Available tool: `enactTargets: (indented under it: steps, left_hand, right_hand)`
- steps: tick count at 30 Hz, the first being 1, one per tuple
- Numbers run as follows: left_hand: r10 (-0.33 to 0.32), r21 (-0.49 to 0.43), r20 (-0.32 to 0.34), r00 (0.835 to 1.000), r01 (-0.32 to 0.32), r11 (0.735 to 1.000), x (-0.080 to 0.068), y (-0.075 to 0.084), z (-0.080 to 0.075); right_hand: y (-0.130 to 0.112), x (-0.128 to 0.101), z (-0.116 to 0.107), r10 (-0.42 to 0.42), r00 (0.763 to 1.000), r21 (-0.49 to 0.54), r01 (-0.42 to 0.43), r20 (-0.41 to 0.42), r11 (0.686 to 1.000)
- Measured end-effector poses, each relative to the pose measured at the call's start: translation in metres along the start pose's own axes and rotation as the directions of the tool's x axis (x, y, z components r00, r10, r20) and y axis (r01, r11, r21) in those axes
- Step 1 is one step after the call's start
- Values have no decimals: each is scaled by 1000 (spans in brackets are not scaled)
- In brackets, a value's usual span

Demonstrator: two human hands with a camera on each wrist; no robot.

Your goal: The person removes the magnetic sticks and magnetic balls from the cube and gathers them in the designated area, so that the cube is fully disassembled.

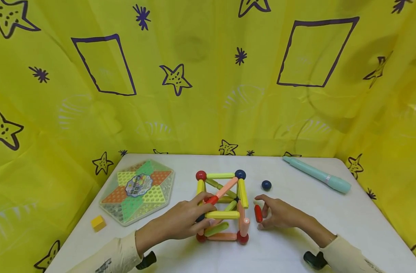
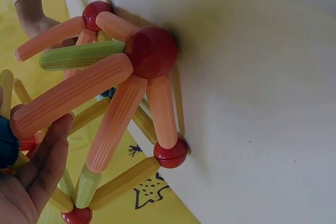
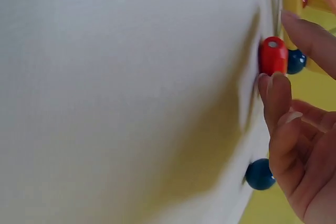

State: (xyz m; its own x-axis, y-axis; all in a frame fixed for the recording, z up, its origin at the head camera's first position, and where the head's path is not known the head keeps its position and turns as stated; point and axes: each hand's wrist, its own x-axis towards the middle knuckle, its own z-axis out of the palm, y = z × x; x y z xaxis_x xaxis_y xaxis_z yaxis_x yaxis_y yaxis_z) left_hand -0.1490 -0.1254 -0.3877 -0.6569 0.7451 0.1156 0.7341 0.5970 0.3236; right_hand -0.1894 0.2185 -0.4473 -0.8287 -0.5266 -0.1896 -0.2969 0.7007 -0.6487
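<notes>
A frame of magnetic rods and balls (image 1: pixel 222 214) stands on the white bench (image 1: pixel 286 250), with red balls at both near lower corners. The left hand (image 1: pixel 182 219) grips its near left upper corner, with fingers about a red rod (image 1: pixel 212 200) and a dark blue ball (image 2: pixel 7 142). From there the red rod runs in line with a peach rod (image 1: pixel 228 187) towards the dark blue ball (image 1: pixel 240 174) at the far right.

Just right of the frame, a short red stick (image 1: pixel 258 214) lies on the bench between the parted thumb and fingers of the right hand (image 1: pixel 283 214); a fingertip is close to it, but contact is unclear. A loose navy ball (image 1: pixel 266 185) sits beyond that hand. Left of the frame are a hexagonal Chinese checkers board (image 1: pixel 137 191) and a yellow cube (image 1: pixel 98 223).
</notes>
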Motion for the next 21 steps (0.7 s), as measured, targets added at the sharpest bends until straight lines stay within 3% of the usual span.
enactTargets:
  steps: [4, 10, 14, 21]
  left_hand:
    - [-3, -7, 11, 1000, 3, 1000, 1, 0, -1]
    - [-4, -18, 7, 1000, 4, 1000, 1, 0, -1]
    - [-8, -20, 5, 1000, 8, 1000, 2, 1, -1]
    - [-17, -21, 8, 1000, 17, 1000, 1, 2, 0]
  right_hand:
    - [-3, -12, -6, -128, 991, 59, 130, -30, 990]
    - [-25, -23, 4, -343, 939, 222, 340, -29, 914]
    - [-38, -24, 18, -371, 929, 218, 366, -20, 905]
    - [-45, -24, 37, -417, 908, 110, 419, -41, 901]
